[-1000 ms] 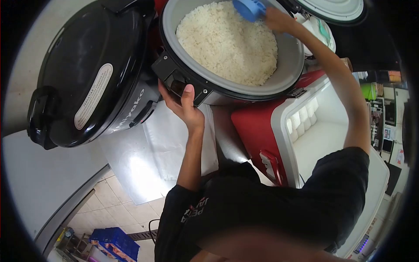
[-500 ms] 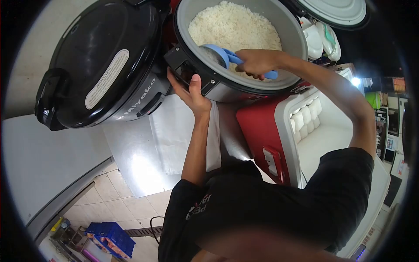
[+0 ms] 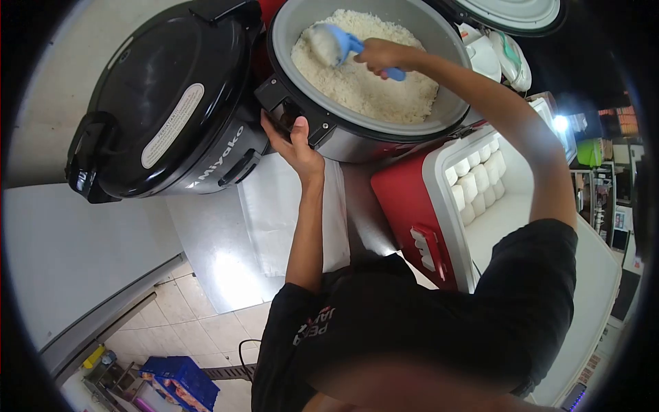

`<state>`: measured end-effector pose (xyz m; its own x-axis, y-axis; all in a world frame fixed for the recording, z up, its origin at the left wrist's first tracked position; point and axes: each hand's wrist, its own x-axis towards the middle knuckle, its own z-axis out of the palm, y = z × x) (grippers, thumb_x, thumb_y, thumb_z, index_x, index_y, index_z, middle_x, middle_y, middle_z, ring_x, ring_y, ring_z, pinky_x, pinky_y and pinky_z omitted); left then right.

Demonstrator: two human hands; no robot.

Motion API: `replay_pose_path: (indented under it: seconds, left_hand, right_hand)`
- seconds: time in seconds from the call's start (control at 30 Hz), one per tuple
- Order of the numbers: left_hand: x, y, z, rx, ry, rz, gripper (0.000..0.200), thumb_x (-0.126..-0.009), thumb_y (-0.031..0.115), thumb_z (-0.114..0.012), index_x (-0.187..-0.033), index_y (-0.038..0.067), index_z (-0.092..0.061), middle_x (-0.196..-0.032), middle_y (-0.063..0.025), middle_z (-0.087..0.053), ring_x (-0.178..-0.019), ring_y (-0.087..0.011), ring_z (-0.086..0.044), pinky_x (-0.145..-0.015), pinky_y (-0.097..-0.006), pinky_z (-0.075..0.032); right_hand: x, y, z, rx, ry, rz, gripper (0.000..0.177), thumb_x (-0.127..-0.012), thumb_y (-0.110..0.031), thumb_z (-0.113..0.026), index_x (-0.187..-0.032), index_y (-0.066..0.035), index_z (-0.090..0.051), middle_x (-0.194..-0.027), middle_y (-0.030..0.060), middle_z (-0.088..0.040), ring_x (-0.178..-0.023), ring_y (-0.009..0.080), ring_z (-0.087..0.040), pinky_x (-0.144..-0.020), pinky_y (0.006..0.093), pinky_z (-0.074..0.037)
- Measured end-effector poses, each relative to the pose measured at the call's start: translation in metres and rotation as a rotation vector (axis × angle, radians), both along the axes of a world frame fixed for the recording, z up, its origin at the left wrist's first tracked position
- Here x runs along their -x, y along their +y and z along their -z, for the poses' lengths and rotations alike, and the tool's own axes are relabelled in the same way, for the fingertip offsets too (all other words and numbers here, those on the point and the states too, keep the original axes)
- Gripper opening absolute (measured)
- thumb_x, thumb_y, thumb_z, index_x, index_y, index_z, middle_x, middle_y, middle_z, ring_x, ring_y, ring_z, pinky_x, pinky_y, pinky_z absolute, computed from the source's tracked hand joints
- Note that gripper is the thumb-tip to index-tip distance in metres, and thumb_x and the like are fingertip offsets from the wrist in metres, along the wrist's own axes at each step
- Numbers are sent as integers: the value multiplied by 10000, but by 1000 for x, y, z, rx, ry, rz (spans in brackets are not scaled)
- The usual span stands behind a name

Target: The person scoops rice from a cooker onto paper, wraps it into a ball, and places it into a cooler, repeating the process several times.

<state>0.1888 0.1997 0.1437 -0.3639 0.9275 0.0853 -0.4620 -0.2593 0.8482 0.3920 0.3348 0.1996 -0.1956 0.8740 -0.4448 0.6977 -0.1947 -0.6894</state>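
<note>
Cooked white rice (image 3: 384, 96) fills much of the open rice cooker (image 3: 449, 55). My right hand (image 3: 386, 56) is closed around the handle of a blue rice scoop (image 3: 342, 42), whose cup is tilted above the rice at the pot's left side, with rice showing in it. At the cooker's near left side, my left hand (image 3: 296, 151) grips its black side handle (image 3: 285, 106), thumb in front; the fingers are partly hidden.
A closed black Miyako rice cooker (image 3: 171, 89) stands on the left. White sheets (image 3: 295, 226) lie on the metal table (image 3: 220, 240). To the right, an open red cooler box (image 3: 405, 206) holds several white wrapped packets (image 3: 477, 182). A blue crate (image 3: 182, 381) is on the floor.
My right hand has lifted the scoop and carried it up toward the far side of the pot, turning its cup. My left hand stays at the handle. The view shifted slightly.
</note>
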Motion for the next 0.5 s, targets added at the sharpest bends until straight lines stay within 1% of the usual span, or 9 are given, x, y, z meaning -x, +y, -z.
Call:
replay_pose_path:
  seconds: [0.03,0.1,0.2,0.23,0.3,0.33,0.4,0.47,0.5]
  left_hand:
    - [-1,1,2,-5,8,0,709,-788,224,-574,-1351,-93,-281,-1208,-183,-453,-1091,-251,-458,-941,-294,-374]
    - [-1,3,7,-23,29,-43,703,-798,215,-566,-1362,-83,-270,-1215,-183,-451,-1088,-249,-461,-942,-298,-380]
    - [-4,2,6,-20,0,-44,695,-805,201,-555,-1366,-86,-260,-1229,-187,-444,-1095,-245,-460,-943,-301,-382]
    - [-4,3,5,-27,4,-40,695,-805,201,-555,-1366,-86,-260,-1229,-187,-444,-1095,-245,-460,-943,-301,-382]
    - [-4,3,5,-52,9,-37,688,-813,198,-543,-1367,-90,-257,-1238,-193,-440,-1105,-244,-458,-948,-302,-377]
    - [-4,2,6,-56,12,-41,688,-813,198,-543,-1367,-90,-257,-1238,-193,-440,-1105,-244,-458,-948,-302,-377]
    - [-4,3,7,-48,19,-50,692,-819,210,-542,-1367,-97,-253,-1236,-198,-441,-1112,-242,-457,-950,-299,-375]
    - [-6,5,10,-62,20,-63,696,-821,220,-545,-1366,-99,-253,-1233,-199,-443,-1109,-241,-458,-955,-301,-368]
    - [-6,5,12,-68,20,-78,700,-824,230,-548,-1366,-101,-252,-1230,-200,-444,-1107,-241,-458,-961,-303,-362]
  right_hand:
    - [9,5,3,-5,8,0,257,-840,-219,-524,-733,15,-531,-530,53,-491,-387,155,-452,-406,332,-403]
    - [30,6,2,-54,-288,-177,219,-824,-185,-488,-730,12,-486,-542,52,-468,-410,142,-457,-418,299,-423]
    - [36,-12,-4,4,-112,-256,216,-801,-137,-470,-641,9,-469,-557,82,-490,-428,154,-484,-413,311,-419]
    - [39,-19,-6,-3,-109,-252,216,-801,-137,-470,-641,9,-469,-557,82,-490,-428,154,-484,-413,311,-419]
    - [52,-38,-16,138,-4,-90,200,-780,-109,-464,-620,11,-468,-557,79,-488,-434,153,-489,-402,306,-412]
    - [53,-42,-18,134,-1,-94,200,-780,-109,-464,-620,11,-468,-557,79,-488,-434,153,-489,-402,306,-412]
    - [55,-54,-27,231,-34,-154,188,-711,-96,-440,-691,51,-554,-610,118,-555,-495,187,-539,-463,351,-420]
    - [49,-63,-41,240,-104,-166,144,-722,-82,-447,-672,29,-525,-624,92,-542,-480,174,-510,-444,327,-407]
    - [46,-67,-46,282,-91,-167,100,-741,-79,-461,-725,11,-500,-617,60,-500,-464,141,-472,-420,298,-395]
